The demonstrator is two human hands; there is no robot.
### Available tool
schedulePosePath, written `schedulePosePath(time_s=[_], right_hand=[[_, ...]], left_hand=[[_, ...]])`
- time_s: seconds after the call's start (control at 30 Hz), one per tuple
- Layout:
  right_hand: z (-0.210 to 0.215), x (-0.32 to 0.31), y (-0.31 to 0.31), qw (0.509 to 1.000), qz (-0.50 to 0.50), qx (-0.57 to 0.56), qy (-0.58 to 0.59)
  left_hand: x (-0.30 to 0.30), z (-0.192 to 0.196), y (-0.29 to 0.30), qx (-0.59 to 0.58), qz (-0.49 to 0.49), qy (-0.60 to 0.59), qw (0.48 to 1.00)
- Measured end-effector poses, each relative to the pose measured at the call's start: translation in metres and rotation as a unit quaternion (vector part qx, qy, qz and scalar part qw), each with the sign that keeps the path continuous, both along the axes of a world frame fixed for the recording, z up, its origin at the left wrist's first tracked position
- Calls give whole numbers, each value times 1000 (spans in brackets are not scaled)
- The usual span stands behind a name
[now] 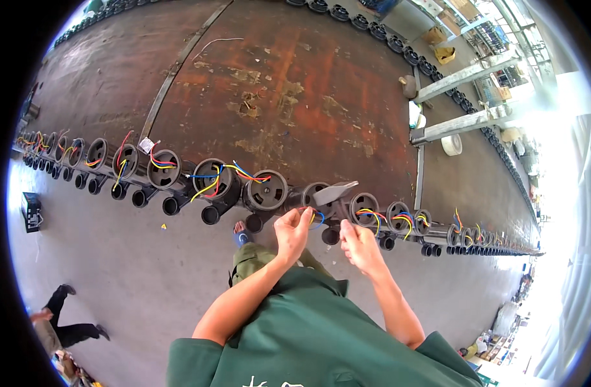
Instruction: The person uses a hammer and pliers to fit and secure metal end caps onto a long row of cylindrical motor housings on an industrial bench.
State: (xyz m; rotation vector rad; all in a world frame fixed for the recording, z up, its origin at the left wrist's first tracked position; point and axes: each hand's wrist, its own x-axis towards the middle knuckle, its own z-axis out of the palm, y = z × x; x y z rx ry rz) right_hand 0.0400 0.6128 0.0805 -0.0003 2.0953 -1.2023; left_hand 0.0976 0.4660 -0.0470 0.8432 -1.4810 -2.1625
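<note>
My left hand pinches the thin coloured wires coming out of a dark, round, ribbed metal motor housing just in front of me, which has a grey funnel-shaped piece resting on it, while my right hand is curled closed below that housing, though I cannot tell what it grips. The housing sits in one long curving row of similar drum-shaped housings, too many to count, each trailing red, yellow and blue wires. They lie along the edge of a rusty, patchy brown metal sheet on a smooth grey concrete floor in a bright workshop.
</note>
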Motion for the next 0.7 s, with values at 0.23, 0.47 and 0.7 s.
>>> schedulePosePath(time_s=[0.23,0.47,0.7], right_hand=[[-32,27,-4,968,54,120,215],[4,11,-10,997,-54,3,-57],[-42,31,-6,974,28,150,167]], left_hand=[[5,6,1,-9,16,-16,1000],[4,7,-5,-47,3,-29,998],[4,16,-8,-41,-14,-30,999]])
